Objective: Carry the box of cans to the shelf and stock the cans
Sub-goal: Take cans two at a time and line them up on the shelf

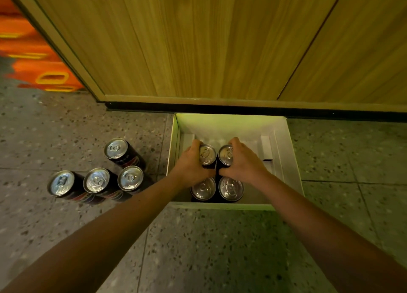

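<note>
A white open box (290, 151) sits on the floor against a wooden panel. Inside it stand several dark cans with silver tops. My left hand (190, 163) is wrapped around the back left can (207, 154). My right hand (243, 161) grips the back right can (225, 155). Two more cans, front left (203, 188) and front right (230, 188), stand in the box just below my hands. Several identical cans (97, 180) stand upright on the floor to the left of the box.
A wooden panel wall (198, 41) rises right behind the box, with a black base strip (220, 108). Orange crates (39, 72) lie at the far left. The floor (220, 248) is speckled grey tile.
</note>
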